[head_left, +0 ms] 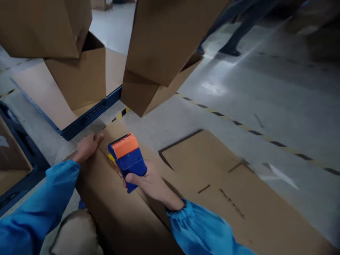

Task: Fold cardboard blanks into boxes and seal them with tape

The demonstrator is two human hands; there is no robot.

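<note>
Clock directions from frame centre. Right hand [150,182]: grip clamped round the blue-and-orange handheld tape dispenser [131,164], tilted, just left of centre, over a brown cardboard carton [108,202]. Whether it touches is unclear. Left hand [87,148], 10 o'clock, lies on the carton's far edge; fingers partly hidden, can't tell if clamped.

Handling, my judgement: dispenser square to the seam [153,209], wrist firm, even downward pressure; left fingers press the board flush but stay clear of the dispenser's front edge, likely sharp. Uneven flaps could wrinkle tape.

Around: flattened cardboard [252,202] on the floor, 4 o'clock; open carton [82,79] on blue pallet [91,115], 10–11 o'clock; tilted carton [162,39], 12 o'clock; black-and-yellow floor tape [233,122], 2–3 o'clock; a person's legs [236,35], 1 o'clock.

Text: no brand readable. Dark marks on flattened cardboard illegible; pale label [3,141], 9 o'clock, too blurred.
</note>
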